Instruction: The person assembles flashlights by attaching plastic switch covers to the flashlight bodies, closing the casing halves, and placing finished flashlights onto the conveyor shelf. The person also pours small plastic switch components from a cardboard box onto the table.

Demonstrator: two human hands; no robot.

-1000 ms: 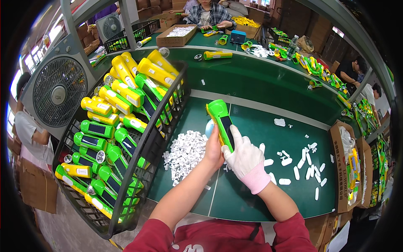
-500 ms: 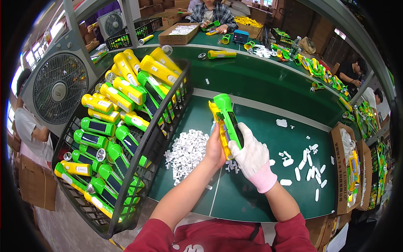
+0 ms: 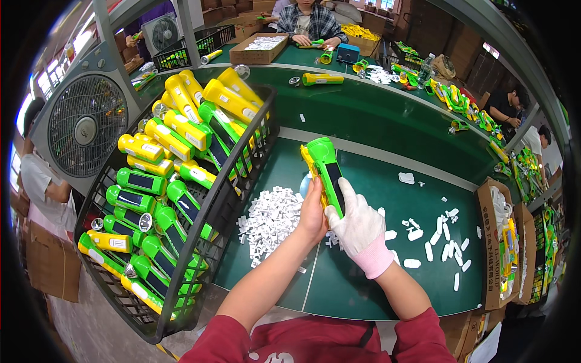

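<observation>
Above the middle of the green desk [image 3: 375, 169], just right of the heap of small white parts [image 3: 272, 221], sits the flashlight in hand, its wide head tilted up and away from the person. Bare left hand [image 3: 312, 212] is closed around its left side. Gloved right hand [image 3: 360, 227] has the lower end, fingers laid along the dark panel [image 3: 334, 180], so both sets of fingers are pretty much wrapped on it.

The yellow shell [image 3: 307, 158] kinda sticks out to the left of the green shell [image 3: 321, 151], so I don't think they're seated flush. My read: step in hand is mating the two halves. Next move would call for lining up the edges at the head, then an even squeeze. Can't tell what's inside, fingers hide the seam lower down.
</observation>
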